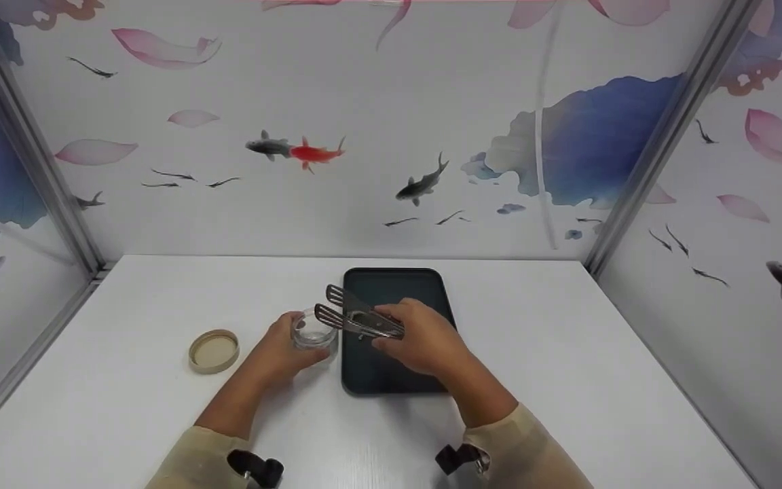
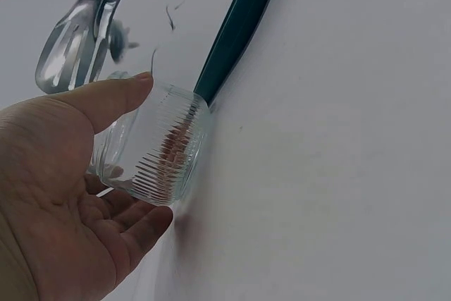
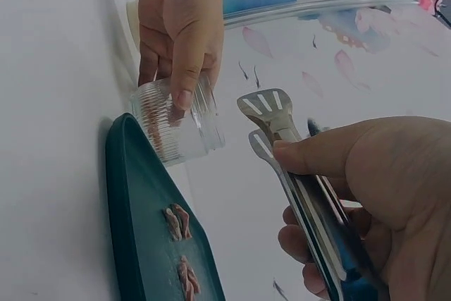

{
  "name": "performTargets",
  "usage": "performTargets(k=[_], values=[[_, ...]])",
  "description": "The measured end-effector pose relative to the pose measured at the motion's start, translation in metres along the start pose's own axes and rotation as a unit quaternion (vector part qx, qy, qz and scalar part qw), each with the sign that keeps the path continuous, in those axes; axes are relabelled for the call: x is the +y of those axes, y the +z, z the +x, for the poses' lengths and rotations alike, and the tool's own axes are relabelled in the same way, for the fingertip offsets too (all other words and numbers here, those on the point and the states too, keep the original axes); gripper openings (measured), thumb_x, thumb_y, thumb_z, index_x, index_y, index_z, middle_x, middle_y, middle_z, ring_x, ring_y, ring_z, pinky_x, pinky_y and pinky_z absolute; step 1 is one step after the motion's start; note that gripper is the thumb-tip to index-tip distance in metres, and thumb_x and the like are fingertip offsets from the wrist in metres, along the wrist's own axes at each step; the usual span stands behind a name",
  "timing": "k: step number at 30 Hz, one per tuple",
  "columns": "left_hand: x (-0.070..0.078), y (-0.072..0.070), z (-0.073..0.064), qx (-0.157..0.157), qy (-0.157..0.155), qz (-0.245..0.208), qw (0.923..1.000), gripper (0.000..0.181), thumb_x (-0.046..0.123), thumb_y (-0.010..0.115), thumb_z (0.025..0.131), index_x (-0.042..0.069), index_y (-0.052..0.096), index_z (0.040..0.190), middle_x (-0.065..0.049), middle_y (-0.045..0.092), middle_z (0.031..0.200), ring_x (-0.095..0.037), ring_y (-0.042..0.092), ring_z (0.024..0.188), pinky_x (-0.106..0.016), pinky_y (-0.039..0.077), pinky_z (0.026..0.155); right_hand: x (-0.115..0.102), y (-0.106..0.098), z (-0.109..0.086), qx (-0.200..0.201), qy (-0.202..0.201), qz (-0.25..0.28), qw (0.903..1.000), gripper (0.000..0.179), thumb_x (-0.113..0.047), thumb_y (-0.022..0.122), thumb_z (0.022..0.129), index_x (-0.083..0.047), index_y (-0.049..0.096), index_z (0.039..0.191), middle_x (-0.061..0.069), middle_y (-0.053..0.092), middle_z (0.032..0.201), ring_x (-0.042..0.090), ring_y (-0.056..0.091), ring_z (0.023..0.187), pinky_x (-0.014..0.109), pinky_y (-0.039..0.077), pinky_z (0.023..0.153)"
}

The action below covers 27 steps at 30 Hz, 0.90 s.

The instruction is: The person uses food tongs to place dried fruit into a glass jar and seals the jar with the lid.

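Glass jar and metal tongs, each held in a hand

Obscured: in the head view, the right hand covers the tongs' rear end and part of the dark green tray. Small pinkish-brown pieces lie on the tray, lower left of the right wrist view, where the frame cuts the tray off. Brownish patch behind the jar's ribbed glass: cannot tell whether contents or fingers. Jar's contact with the desk: unclear.

Edges: jar just beside the tray's left edge, centre of the head frame; round lid apart, further left. Desk surface runs wide from tray to right wall.

Position: jar gripped by the left hand, thumb and fingers around it. Tongs gripped by the right hand, tips parted, above the jar.
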State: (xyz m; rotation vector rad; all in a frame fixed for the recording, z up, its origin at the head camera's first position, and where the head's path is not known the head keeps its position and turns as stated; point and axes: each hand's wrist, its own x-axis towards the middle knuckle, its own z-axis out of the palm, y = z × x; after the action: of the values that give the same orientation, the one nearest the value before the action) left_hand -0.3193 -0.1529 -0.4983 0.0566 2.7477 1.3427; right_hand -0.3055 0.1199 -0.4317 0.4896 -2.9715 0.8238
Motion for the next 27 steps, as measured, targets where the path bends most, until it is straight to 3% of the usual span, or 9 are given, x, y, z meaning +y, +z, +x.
performTargets(k=[7,16,27], values=[[0.0,0.0,-0.001,-0.001,-0.002,-0.004,1.0,0.101,0.039,0.089,0.088,0.002,0.033,0.163,-0.026,0.045,0.164,-0.045,0.047,0.151,-0.063,0.038,0.125,0.003,-0.004,0.002,0.0,0.012,0.012,0.9999,0.069,-0.04,0.087,0.089,-0.028,0.061,0.153,0.004,0.068,0.123,0.015,0.061,0.091,0.036,0.052,0.08],[0.0,0.001,-0.001,-0.008,-0.016,-0.016,0.9997,0.104,0.041,0.088,0.089,0.003,0.029,0.165,-0.024,0.039,0.169,-0.046,0.04,0.157,-0.064,0.033,0.128,0.011,-0.012,0.003,0.007,0.021,0.017,0.9996,0.071,-0.041,0.086,0.089,-0.026,0.061,0.153,-0.002,0.066,0.121,0.015,0.06,0.092,0.037,0.051,0.083],[0.0,0.0,-0.002,-0.011,-0.002,-0.016,0.9998,0.103,0.041,0.088,0.089,0.0,0.03,0.164,-0.027,0.039,0.168,-0.047,0.038,0.157,-0.063,0.032,0.129,0.031,-0.026,0.008,0.006,0.052,0.036,0.998,0.067,-0.04,0.087,0.089,-0.027,0.063,0.151,-0.002,0.066,0.12,0.017,0.062,0.097,0.039,0.053,0.087]])
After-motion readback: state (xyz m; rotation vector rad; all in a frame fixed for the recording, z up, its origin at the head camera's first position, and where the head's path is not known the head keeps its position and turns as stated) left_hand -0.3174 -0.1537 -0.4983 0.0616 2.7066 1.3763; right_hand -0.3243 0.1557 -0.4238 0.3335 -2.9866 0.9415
